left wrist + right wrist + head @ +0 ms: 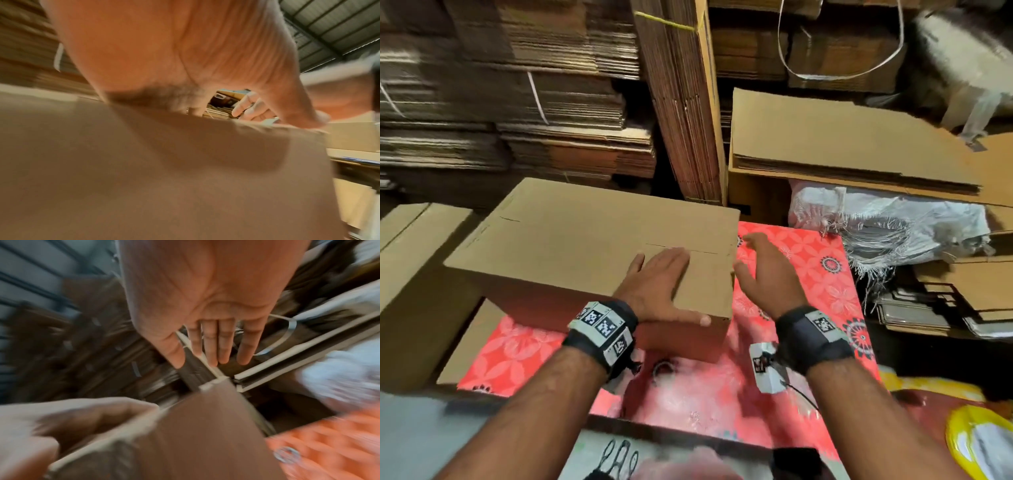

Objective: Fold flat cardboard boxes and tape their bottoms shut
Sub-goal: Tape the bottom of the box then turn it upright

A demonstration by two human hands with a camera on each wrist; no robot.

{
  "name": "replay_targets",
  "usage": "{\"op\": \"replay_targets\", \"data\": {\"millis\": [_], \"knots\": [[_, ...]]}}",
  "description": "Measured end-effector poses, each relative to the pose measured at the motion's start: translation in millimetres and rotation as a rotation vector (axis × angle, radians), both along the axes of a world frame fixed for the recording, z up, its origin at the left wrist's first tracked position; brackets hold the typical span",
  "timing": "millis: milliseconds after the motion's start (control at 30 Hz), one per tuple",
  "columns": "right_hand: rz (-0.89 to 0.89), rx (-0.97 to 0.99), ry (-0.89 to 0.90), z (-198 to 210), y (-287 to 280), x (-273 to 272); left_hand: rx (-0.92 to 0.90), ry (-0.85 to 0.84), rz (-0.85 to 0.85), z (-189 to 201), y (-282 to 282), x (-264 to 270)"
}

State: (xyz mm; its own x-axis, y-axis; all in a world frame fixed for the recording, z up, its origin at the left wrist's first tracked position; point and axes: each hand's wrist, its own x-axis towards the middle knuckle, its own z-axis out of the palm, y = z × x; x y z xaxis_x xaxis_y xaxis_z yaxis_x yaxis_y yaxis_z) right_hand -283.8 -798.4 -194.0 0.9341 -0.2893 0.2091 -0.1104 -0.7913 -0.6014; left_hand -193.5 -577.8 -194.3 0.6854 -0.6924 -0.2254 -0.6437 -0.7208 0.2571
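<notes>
A brown cardboard box [571, 240] stands assembled on the table with the red flowered cloth [688, 394], its flat top face upward. My left hand [661, 281] lies flat on that top near the front right corner, fingers straight, thumb along the front edge. The left wrist view shows the palm [164, 56] over the cardboard [144, 178]. Beside the box's right side my right hand [767, 270] is spread, palm toward it and holding nothing; whether it touches the box is unclear. The blurred right wrist view shows its straight fingers [205, 345] above the box corner [205, 426].
Tied stacks of flat cardboard [517, 85] fill the back, with an upright bundle [681, 102] behind the box. Loose flat sheets [842, 137] and a white woven sack [893, 222] lie at the right. Another box [414, 274] stands at the left.
</notes>
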Motion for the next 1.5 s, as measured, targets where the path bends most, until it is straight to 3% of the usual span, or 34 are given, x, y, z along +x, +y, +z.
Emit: {"op": "replay_targets", "data": {"millis": [133,267,367,467,600,667,867,967,1067,1167,1267,1367,1433,1500], "knots": [[0.275,-0.246,0.249,21.3,48.3,35.3,0.125,0.033,0.083,18.8,48.6,36.6],[0.348,-0.366,0.436,16.7,81.6,56.7,0.214,0.12,0.121,46.7,102.3,75.4],[0.314,-0.436,0.569,17.8,89.3,67.2,0.221,0.164,0.155,54.4,134.6,102.0],[0.215,-0.451,0.595,28.9,98.3,73.3,0.248,0.046,0.15,50.3,153.9,113.7],[0.063,-0.606,0.425,41.4,118.8,70.6,0.191,-0.086,0.118,57.7,165.1,110.6],[0.064,-0.557,0.43,41.7,126.8,68.4,0.179,-0.093,0.073,65.1,166.9,110.9],[0.142,-0.301,0.753,42.7,136.4,88.4,0.189,-0.044,0.021,59.3,177.8,121.9],[0.101,-0.413,0.759,49.9,145.4,92.2,0.208,-0.082,-0.038,54.6,188.2,120.2],[0.005,-0.578,0.62,65.9,160.6,80.2,0.158,-0.114,-0.051,63.2,203.1,120.6],[-0.13,-0.674,0.371,96.4,172.0,57.6,-0.033,-0.177,-0.07,88.7,221.7,120.7],[-0.084,-0.659,0.249,120.6,183.6,27.3,-0.248,-0.224,-0.068,119.2,241.0,114.9],[0.055,-0.487,0.447,134.3,192.9,1.6,-0.261,-0.053,-0.091,135.9,252.8,100.9],[0.159,-0.333,0.619,138.8,202.3,-6.7,-0.125,0.056,-0.164,121.6,259.4,90.8],[0.207,-0.316,0.705,130.7,208.9,-6.7,-0.019,0.1,-0.221,94.4,266.6,80.1]]}}
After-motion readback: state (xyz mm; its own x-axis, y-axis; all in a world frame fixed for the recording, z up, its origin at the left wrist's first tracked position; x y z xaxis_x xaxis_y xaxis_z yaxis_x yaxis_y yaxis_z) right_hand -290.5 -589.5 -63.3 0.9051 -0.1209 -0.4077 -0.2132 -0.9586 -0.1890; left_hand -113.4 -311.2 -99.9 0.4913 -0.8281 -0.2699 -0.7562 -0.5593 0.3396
